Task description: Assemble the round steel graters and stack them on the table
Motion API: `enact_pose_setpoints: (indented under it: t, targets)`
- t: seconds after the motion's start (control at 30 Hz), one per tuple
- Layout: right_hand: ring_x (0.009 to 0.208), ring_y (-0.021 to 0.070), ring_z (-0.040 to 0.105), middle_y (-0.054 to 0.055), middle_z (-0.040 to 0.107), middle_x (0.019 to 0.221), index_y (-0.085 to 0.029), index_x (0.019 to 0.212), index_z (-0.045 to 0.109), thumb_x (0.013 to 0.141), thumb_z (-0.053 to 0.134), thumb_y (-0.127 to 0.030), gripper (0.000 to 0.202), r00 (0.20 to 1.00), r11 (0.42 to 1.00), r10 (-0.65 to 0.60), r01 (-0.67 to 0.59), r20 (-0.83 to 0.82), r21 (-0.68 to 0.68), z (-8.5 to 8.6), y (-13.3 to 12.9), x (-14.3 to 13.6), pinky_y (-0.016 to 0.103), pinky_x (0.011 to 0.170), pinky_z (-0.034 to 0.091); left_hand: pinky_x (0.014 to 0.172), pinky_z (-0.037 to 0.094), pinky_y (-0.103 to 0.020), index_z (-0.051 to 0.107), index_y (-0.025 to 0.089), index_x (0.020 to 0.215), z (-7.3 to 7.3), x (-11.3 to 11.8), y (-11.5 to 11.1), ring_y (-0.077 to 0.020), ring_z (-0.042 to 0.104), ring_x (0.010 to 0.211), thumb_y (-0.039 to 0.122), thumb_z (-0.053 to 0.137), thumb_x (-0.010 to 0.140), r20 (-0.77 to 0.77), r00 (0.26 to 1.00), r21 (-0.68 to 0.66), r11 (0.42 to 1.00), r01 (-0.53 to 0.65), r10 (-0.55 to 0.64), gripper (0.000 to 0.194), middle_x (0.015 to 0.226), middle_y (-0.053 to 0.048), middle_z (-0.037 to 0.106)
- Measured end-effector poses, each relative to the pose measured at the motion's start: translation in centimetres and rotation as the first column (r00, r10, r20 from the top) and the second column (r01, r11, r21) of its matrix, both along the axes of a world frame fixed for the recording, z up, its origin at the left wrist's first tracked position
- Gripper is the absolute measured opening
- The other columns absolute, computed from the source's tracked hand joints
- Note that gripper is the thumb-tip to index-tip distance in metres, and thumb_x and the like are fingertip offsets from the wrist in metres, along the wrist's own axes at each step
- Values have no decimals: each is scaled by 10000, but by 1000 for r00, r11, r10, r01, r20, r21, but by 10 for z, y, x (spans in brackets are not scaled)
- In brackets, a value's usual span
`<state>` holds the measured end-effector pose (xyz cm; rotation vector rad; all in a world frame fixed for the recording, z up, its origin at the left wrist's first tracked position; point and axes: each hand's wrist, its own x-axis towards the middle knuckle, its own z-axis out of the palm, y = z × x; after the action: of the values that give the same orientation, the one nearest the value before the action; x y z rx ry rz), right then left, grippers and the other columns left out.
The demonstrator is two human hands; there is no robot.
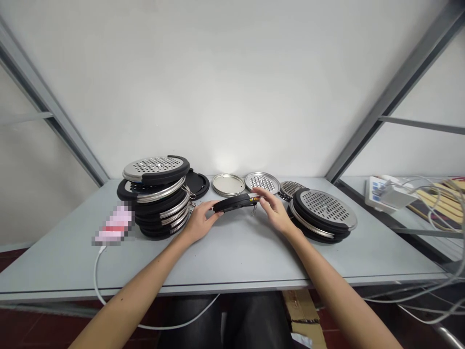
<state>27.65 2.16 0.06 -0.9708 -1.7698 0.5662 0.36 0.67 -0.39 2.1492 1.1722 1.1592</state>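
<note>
One black-rimmed disc [234,202], grasped by left hand [199,223] and right hand [275,213]. Shallow metal dish [228,184] behind; one cardboard box [300,307] below table [232,259], contents unclear.

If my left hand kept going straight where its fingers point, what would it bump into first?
Your left hand would meet the black-rimmed disc first: it's already touching it. Past that, maybe the plain silver disc behind, but depth is hard to judge.
</note>
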Motion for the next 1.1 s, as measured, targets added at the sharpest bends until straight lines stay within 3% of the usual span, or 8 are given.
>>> enact_pose_setpoints:
  t: [0.1,0.27,0.4,0.47,0.57,0.67,0.9,1.1]
  targets:
    - [1194,264,562,98,621,1278,-235,1261,574,908,515,-503,447,995,995,98,-98,2,10,2,-3,2,438,1013,440,817,509,-315,653,184,1134,-3,0,1,-215,615,938,330,600,876,28,999,36,999,14,-15,301,1068,-68,691]
    - [1215,292,552,119,573,1334,-228,1312,533,815,565,-645,649,969,972,223,-229,-102,-52,2,-2,1,453,1049,422,884,513,-346,642,151,1102,-4,4,5,-212,653,933,367,594,875,235,970,-60,995,85,-68,317,1017,-71,707]
    - [1206,319,554,140,560,1336,-229,1338,500,702,489,-830,875,932,923,333,-353,-144,-152,-5,3,-4,479,976,485,919,520,-373,632,126,1073,-4,9,7,-235,669,985,414,627,831,420,907,-118,990,82,-25,376,1039,-97,720]
    - [1184,312,568,149,559,1328,-229,1347,480,660,563,-813,906,921,906,369,-386,-122,-172,-10,5,-7,484,958,498,935,519,-388,627,121,1085,-3,11,7,-250,659,1034,441,639,815,469,883,-132,988,74,-3,419,1087,-115,713]
    - [1148,277,591,140,582,1288,-220,1298,510,684,719,-614,760,949,932,313,-316,-46,-177,-16,5,-10,465,965,504,916,535,-397,631,125,1096,-3,13,6,-269,641,1080,473,660,796,512,859,-149,984,95,-6,460,1150,-128,692]
    - [1089,270,617,114,638,1203,-212,1216,572,732,735,-465,570,979,967,202,-196,22,-163,-18,2,-11,471,968,504,879,553,-396,648,133,1062,-4,14,5,-274,646,1060,492,685,775,533,846,-160,979,124,-20,460,1116,-119,703]
    - [985,291,668,56,734,1000,-224,997,696,834,620,-420,267,998,999,49,-48,33,-25,-14,0,-11,478,913,533,891,544,-419,666,139,1044,-6,12,7,-267,675,991,471,667,802,446,893,-137,982,128,-54,411,1037,-107,728]
    - [1145,258,617,69,675,1208,-256,1195,632,891,514,-251,326,989,968,15,-52,150,246,-10,-5,-7,473,1008,480,1025,454,-445,595,163,1223,-4,3,8,-268,601,1168,203,617,805,285,957,-47,996,79,-62,420,1248,-122,644]
